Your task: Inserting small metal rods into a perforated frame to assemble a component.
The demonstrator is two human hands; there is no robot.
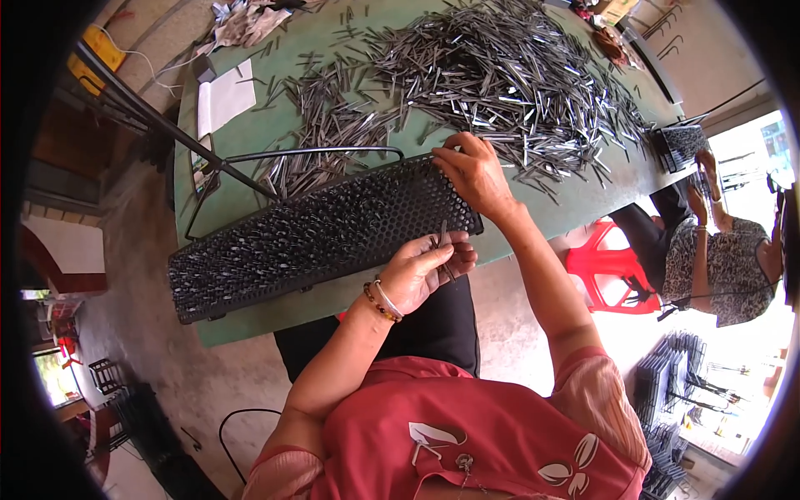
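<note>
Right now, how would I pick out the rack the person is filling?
Start at the green table with its big heap of thin metal pins. At its near edge lies a long black perforated tray, the right hand on its far corner, the left hand holding pins beside it. Unlike the loose pins, it is one wide honeycomb-holed slab.

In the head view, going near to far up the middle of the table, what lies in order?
Left hand pinching a few thin metal pins → black perforated tray → right hand on the tray's far edge → big pile of loose metal pins.
</note>
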